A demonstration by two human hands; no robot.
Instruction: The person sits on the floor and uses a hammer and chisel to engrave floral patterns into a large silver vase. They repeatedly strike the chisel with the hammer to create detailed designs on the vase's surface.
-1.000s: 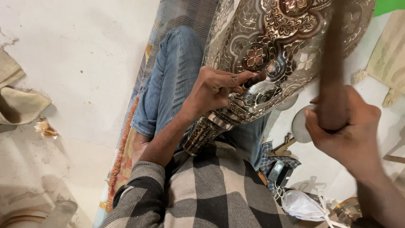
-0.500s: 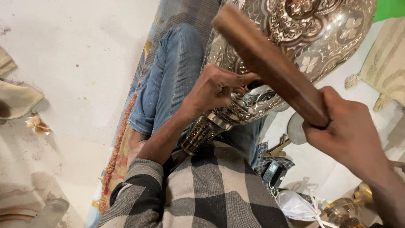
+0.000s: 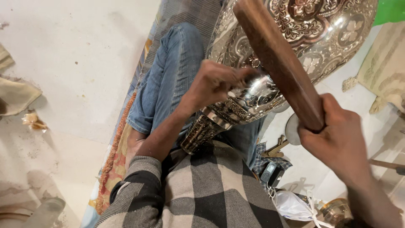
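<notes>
right hand (image 3: pixel 337 143) gripping wooden mallet (image 3: pixel 278 63) tight; left hand (image 3: pixel 213 82) pinching something unclear against engraved metal vessel (image 3: pixel 320 33); engraving looking mostly done

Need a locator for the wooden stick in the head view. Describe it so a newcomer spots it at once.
Start at the big engraved metal vessel on the lap. The wooden mallet slants across it, its lower end in the right hand: plain brown wood against patterned silver.

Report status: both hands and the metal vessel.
Left hand pressed on engraved metal vessel. Right hand gripping wooden mallet, raised across vessel. Vessel resting on lap; nothing in the way.
</notes>
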